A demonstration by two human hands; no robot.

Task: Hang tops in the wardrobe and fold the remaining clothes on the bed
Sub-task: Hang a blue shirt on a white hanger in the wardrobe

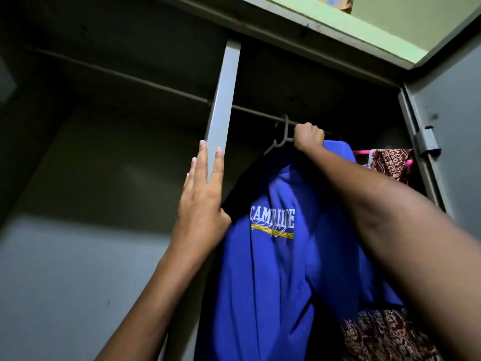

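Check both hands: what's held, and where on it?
Right hand grips the blue top at its neck, up by the hanger. Left hand holds nothing; straight fingers rest on the wardrobe divider.

My two arms come up from the bottom of the frame, both bare from as far down as the picture shows to the wrist, with no sleeve in sight. My left hand [201, 204], left of centre, wears no ring, watch or band; its nails are short and pale. My right hand [308, 136], above centre, is likewise bare, with nothing at the wrist.
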